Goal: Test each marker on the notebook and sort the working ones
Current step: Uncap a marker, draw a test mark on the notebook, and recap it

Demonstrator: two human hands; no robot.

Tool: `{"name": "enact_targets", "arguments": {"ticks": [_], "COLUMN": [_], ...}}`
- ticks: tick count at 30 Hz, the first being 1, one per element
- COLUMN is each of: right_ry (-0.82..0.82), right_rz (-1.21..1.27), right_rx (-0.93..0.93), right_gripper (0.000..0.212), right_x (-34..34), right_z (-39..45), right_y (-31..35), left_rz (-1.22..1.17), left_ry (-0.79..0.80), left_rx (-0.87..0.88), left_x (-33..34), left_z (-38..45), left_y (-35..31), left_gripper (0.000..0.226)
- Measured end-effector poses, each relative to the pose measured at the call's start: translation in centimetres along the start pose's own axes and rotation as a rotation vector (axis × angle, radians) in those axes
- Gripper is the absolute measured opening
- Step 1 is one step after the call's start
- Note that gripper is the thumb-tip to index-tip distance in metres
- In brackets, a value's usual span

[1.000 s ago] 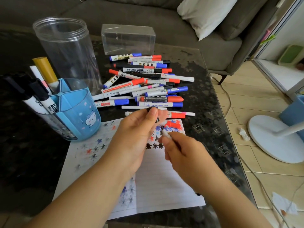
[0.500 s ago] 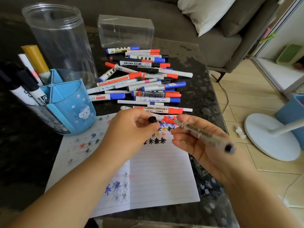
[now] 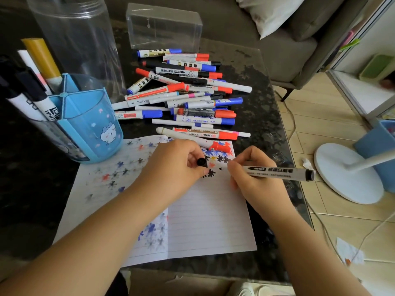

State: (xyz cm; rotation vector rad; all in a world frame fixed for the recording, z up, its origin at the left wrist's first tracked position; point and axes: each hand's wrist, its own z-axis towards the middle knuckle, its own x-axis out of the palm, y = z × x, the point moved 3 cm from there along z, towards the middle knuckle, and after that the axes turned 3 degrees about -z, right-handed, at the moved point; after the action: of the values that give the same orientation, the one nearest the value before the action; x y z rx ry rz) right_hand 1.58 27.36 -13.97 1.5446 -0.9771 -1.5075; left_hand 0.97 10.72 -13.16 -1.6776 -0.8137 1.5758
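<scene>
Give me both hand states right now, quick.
Left hand: closed, pinching the black cap.
Right hand: closed, gripping the black marker, tip at the notebook.

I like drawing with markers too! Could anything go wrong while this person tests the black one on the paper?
Maybe a few things. The left hand rests on the notebook beside fresh black stars, so it might smear them. The cap pinched in that hand is small and could slip and roll off the table. The right hand writes close to the loose pile of markers, so a nudge might send some rolling.
</scene>
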Motion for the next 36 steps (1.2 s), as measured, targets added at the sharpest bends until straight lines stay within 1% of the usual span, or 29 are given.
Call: {"name": "enact_targets", "arguments": {"ticks": [5,13,19,23,28,33,36], "right_ry": [-0.076,-0.069,-0.074,-0.093,-0.025,-0.085,-0.042], "right_rz": [-0.025,-0.086,-0.024,-0.039,-0.032,-0.060,-0.055], "right_rx": [-0.098,-0.159,-0.119,-0.144,-0.148,-0.170,-0.146], "right_gripper": [0.032,0.032,0.032,0.033,0.034,0.035,0.035], "right_x": [0.5,0.8,0.4,0.5,0.7,0.6,0.6], "right_z": [0.4,0.5,0.5,0.6,0.6,0.6,0.6], "right_y": [-0.7,-0.9,-1.3,-1.3,-1.3,-1.1,-1.2], "left_rz": [0.020,0.019,0.007,0.009,0.020,0.018,0.019], "left_ry": [0.023,0.030,0.019,0.021,0.014,0.014,0.010], "left_rx": [0.006,0.024,0.004,-0.003,-0.009,-0.013,-0.014], "left_x": [0.5,0.9,0.9,0.8,0.8,0.8,0.8], "left_z": [0.1,0.2,0.3,0.2,0.2,0.1,0.1], "left_y": [0.5,0.5,0.6,0.5,0.5,0.4,0.4], "left_gripper": [0.013,0.009,0.011,0.012,0.011,0.012,0.013]}}
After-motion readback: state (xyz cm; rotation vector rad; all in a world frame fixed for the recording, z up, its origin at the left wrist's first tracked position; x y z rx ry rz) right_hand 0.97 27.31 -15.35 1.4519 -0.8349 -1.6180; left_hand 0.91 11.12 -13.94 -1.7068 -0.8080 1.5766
